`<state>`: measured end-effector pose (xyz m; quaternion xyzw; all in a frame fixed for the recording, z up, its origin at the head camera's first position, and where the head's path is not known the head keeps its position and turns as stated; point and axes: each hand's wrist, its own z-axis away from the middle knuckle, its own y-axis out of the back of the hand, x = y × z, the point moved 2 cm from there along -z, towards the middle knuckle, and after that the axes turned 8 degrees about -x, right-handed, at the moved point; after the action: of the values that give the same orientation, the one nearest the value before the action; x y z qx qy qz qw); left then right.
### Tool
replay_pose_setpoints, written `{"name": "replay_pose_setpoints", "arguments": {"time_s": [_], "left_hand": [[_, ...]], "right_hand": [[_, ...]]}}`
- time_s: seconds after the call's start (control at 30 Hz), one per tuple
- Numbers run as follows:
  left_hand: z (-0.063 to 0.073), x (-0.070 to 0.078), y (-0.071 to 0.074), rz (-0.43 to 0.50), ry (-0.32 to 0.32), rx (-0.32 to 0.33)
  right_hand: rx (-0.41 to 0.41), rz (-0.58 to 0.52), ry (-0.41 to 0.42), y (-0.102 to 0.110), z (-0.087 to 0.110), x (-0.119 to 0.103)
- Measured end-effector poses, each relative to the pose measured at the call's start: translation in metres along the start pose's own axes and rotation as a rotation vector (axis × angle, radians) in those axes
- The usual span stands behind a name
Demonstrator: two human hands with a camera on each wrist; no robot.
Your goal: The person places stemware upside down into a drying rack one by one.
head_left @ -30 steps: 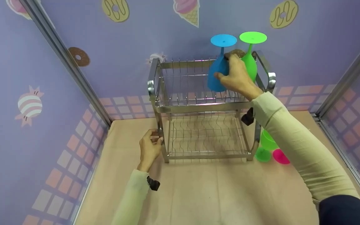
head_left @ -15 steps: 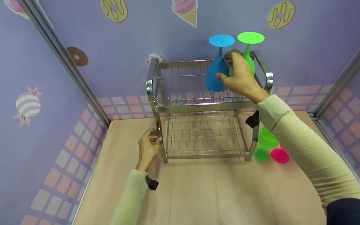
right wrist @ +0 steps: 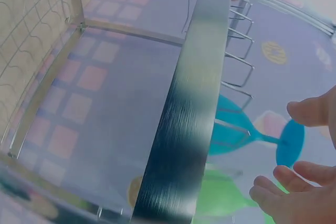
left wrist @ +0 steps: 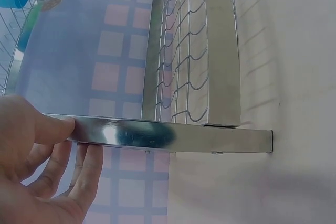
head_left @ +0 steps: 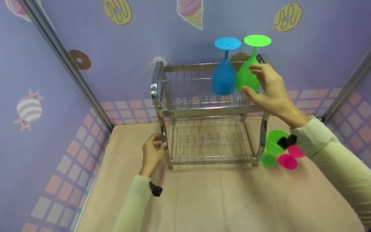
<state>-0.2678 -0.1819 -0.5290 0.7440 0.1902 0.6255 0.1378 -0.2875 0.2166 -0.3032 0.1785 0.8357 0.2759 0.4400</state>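
Note:
A two-tier metal dish rack [head_left: 211,111] stands against the back wall. On its top tier a blue goblet [head_left: 223,79] and a green goblet [head_left: 247,75] stand upside down side by side, feet up. My left hand [head_left: 153,154] pinches the rack's left front post [left wrist: 121,132] between thumb and fingers. My right hand [head_left: 271,93] is in front of the green goblet at the rack's right end, thumb and fingers spread apart and holding nothing. It covers part of that goblet's right side in the head view.
On the table right of the rack stands another green goblet [head_left: 275,145], upright, beside a pink goblet [head_left: 288,161]. My right sleeve and the black wrist camera [head_left: 287,141] overlap them partly. Patterned walls [head_left: 34,161] enclose the left, back and right sides.
My right hand has let go of the blue goblet and drawn back to the right, past the green one. The blue goblet stays on the rack. My left hand keeps its hold.

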Motion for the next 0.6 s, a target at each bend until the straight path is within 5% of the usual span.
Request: {"name": "replay_pose_setpoints", "arguments": {"time_s": [0.3,0.6], "left_hand": [[0.000,-0.001,0.003,0.010,-0.010,-0.018],[0.000,-0.003,0.001,0.035,0.009,-0.024]], "right_hand": [[0.127,0.005,0.045,0.031,0.050,0.020],[0.217,0.059,-0.048,0.049,0.097,0.067]]}}
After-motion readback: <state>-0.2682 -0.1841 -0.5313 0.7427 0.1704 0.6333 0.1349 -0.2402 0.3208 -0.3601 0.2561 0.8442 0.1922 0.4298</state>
